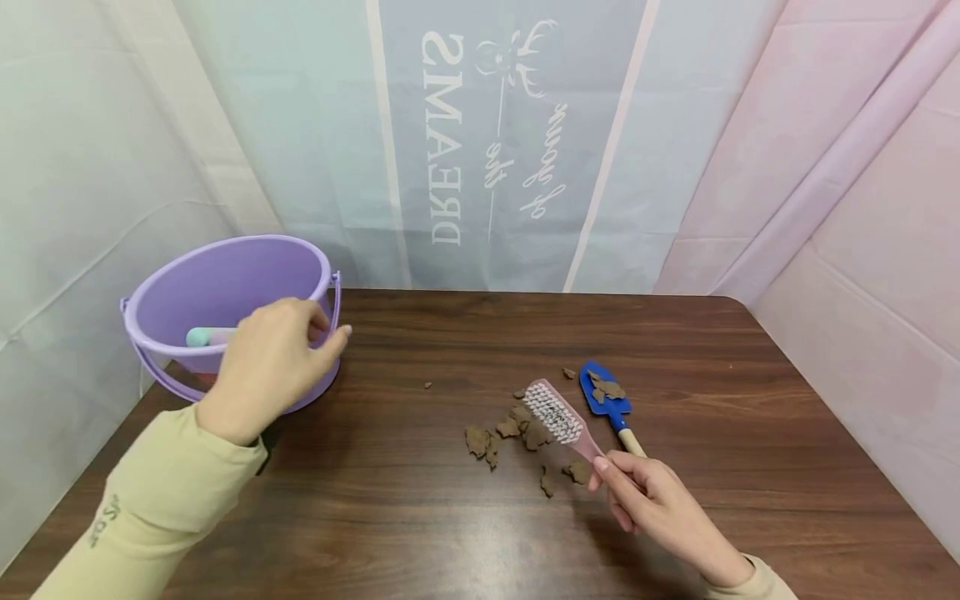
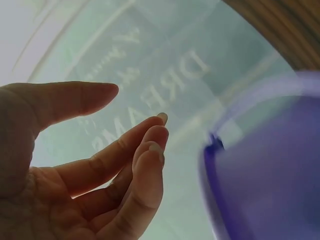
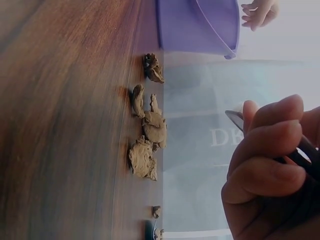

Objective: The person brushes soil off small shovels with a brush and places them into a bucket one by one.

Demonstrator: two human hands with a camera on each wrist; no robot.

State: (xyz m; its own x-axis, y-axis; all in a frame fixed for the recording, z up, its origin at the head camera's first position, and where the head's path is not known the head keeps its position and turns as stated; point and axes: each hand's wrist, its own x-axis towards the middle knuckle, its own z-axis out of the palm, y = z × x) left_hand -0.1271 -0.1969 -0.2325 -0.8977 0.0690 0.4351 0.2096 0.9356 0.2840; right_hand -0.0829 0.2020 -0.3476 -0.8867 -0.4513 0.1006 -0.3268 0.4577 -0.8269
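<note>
My right hand [image 1: 660, 504] grips the pink handle of a brush [image 1: 583, 443], whose white bristles face upward in the head view. Beneath and around the brush head lie several brown, crumbly pieces [image 1: 477, 442] on the table. To the brush's right is a small blue shovel [image 1: 618, 422] with a wooden handle, some brown bits [image 1: 609, 389] on its blade. My left hand [image 1: 273, 362] is over the near rim of a purple bucket [image 1: 232, 287], thumb and fingers apart. Nothing shows between those fingers in the left wrist view. Inside the bucket a mint-green and pinkish handle [image 1: 201, 336] is partly hidden.
The dark wooden table [image 1: 420, 533] ends at a printed curtain [image 1: 480, 267] behind, with pale cloth [image 1: 877, 275] at both sides. The bucket's handle [image 1: 161, 379] hangs down its front. A tiny brown crumb [image 1: 428, 385] lies between bucket and pieces.
</note>
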